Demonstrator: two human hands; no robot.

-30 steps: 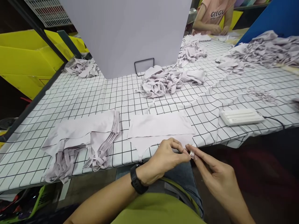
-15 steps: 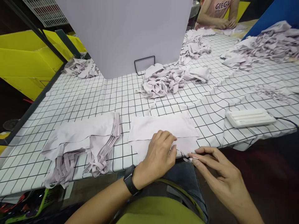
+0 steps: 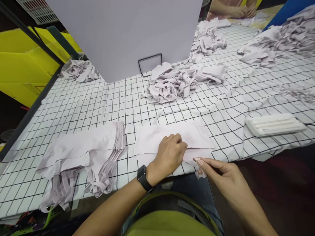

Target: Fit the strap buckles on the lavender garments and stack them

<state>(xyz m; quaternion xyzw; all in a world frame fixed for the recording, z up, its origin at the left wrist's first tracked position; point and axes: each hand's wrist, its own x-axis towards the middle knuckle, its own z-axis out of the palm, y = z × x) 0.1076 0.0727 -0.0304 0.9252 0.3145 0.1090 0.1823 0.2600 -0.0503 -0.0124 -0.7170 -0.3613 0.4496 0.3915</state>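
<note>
Both hands (image 3: pixel 169 155) (image 3: pixel 216 170) on pale fabric piece (image 3: pixel 197 137) at table edge (image 3: pixel 246 154).

The left hand (image 3: pixel 169 155) covers the middle of the flat fabric piece (image 3: pixel 194 136) at the tabletop's near edge, so the fold beneath cannot be seen. Whatever the right hand (image 3: pixel 219 172) pinches there is too small to tell. A co-worker's hands (image 3: pixel 242 11) at the far edge are cut off by the picture's top.

A pale lilac fabric piece (image 3: pixel 172 136) lies flat at the lower centre of the frame, on the near edge of the checked table. It is folded into a wide rectangle, and its lower right corner hangs just over the table edge.
</note>
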